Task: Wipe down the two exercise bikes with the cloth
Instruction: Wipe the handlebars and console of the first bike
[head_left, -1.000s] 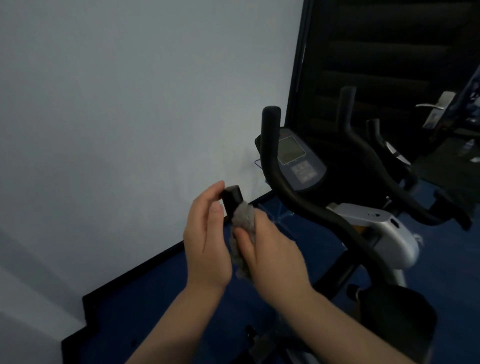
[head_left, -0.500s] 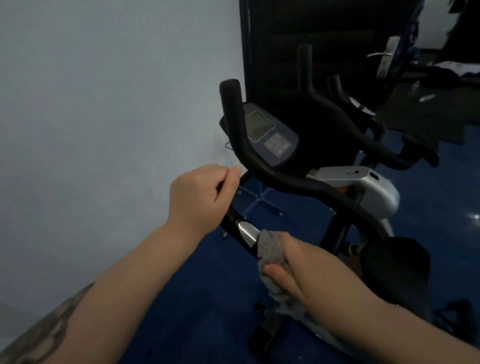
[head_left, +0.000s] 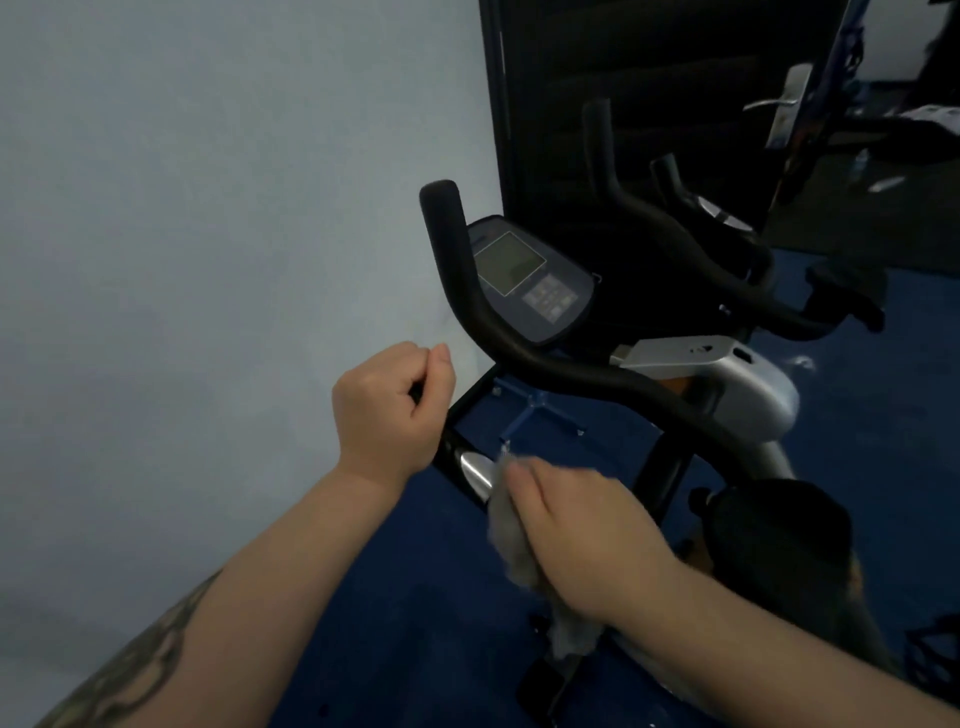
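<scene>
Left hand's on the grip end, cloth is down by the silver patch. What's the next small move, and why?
Probably slide the grey cloth in the right hand up over the shiny silver sensor patch toward the left hand: that patch lies bare between them on the near black handlebar.

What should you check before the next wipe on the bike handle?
1. Cloth gripped in the right hand: ok.
2. Cloth touching the near handlebar, beside its shiny metal patch: ok.
3. Left hand closed around that handlebar's end, steadying it: ok.
4. Left fingers out of the cloth's way: ok, apart from it.
5. Cloth still clean enough: cannot tell, it is blurred.
6. Console and far handlebar already wiped: cannot tell.
</scene>
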